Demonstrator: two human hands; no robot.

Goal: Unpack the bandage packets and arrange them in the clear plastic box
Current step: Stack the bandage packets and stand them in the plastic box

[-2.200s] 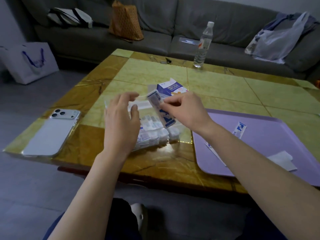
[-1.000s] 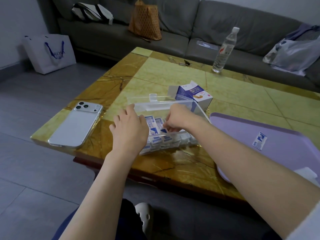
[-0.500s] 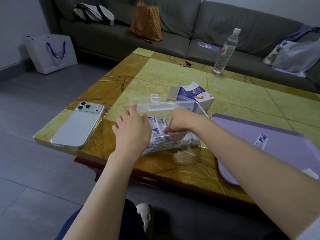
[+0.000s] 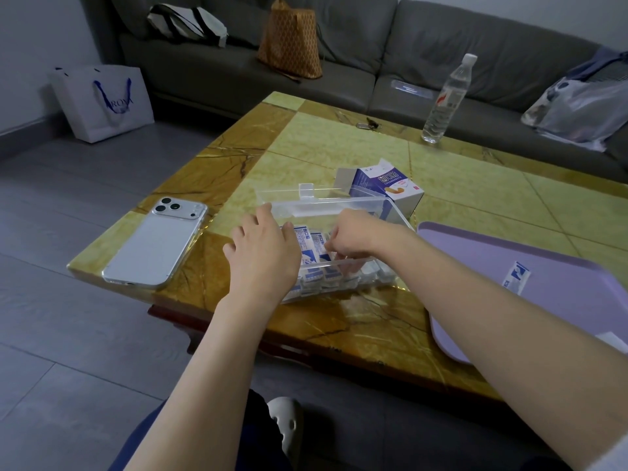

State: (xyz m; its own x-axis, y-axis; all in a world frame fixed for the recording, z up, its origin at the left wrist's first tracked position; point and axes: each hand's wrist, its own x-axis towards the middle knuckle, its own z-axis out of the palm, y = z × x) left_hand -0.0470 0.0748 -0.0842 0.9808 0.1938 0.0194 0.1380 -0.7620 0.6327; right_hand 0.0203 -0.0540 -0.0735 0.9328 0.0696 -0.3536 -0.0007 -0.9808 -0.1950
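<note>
The clear plastic box point(image 4: 384, 202) stands near the table's front edge with its lid point(image 4: 306, 192) open at the back. Several blue-and-white bandage packets point(image 4: 310, 245) stand in a row inside it. My left hand point(image 4: 261, 258) rests against the box's left end with its fingers fairly straight. Inside the box, my right hand point(image 4: 353, 236) pinches a packet in the row with curled fingers. The opened blue-and-white bandage carton point(image 4: 390, 188) lies just behind the box. One loose packet point(image 4: 518, 277) lies on the purple tray point(image 4: 560, 260).
A white phone point(image 4: 159, 246) lies left of the box. A water bottle point(image 4: 448, 96) stands at the table's far edge, near a small dark object point(image 4: 368, 124). A white paper scrap point(image 4: 615, 341) sits on the tray's near edge. A sofa with bags is behind.
My right hand brought a held packet down into the box and now works among the row. My left hand moved onto the box's left end. The view shifted left.
</note>
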